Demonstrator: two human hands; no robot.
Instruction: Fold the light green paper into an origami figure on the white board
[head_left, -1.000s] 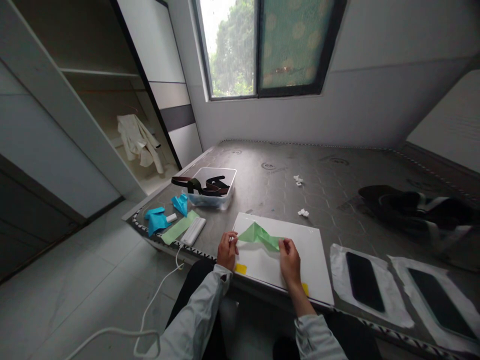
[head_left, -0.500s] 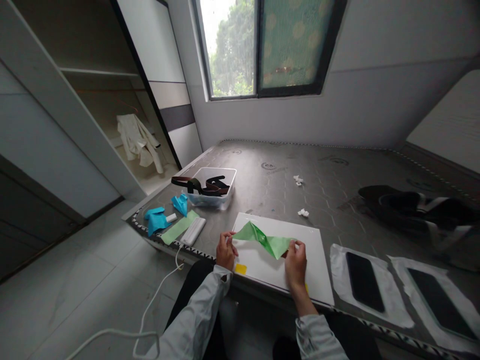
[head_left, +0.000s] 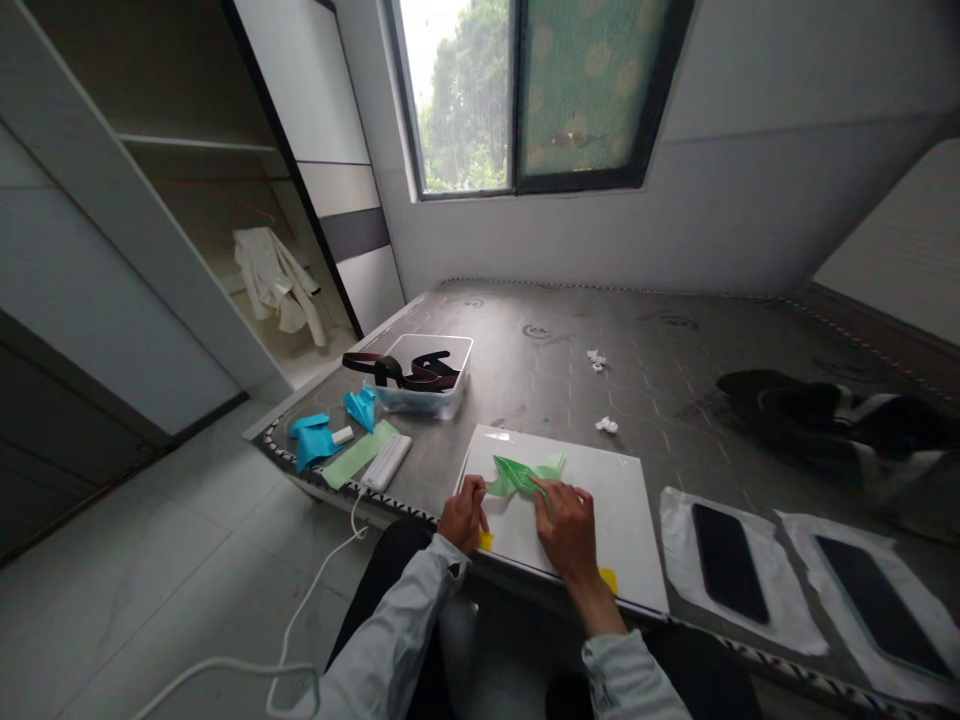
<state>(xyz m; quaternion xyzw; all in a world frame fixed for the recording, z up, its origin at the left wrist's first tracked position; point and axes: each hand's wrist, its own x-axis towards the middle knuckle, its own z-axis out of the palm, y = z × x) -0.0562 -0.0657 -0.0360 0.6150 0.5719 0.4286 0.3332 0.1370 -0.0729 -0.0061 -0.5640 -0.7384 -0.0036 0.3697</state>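
A folded green paper (head_left: 525, 471) lies on a white board (head_left: 630, 520) at the near edge of a grey mattress-like surface (head_left: 637, 350). My left hand (head_left: 463, 512) pinches the paper's left end, fingers curled. Pressing down on the paper's middle is my right hand (head_left: 566, 525), fingers bent over it. Both sleeves are light grey. Yellow tape tabs (head_left: 607, 578) stick out at the board's near edge.
Left of the board lie a white power strip (head_left: 387, 460) with a trailing cable, a pale green sheet (head_left: 358, 453) and blue folded papers (head_left: 313, 438). A clear box (head_left: 424, 375) holds dark straps. Two black phones (head_left: 726, 563) rest on white sheets at right, dark clothing (head_left: 825, 415) beyond.
The green paper, held stretched and raised between both hands before, is now folded smaller and lies flat on the board. My right hand moved left onto it; my left hand shifted slightly right.
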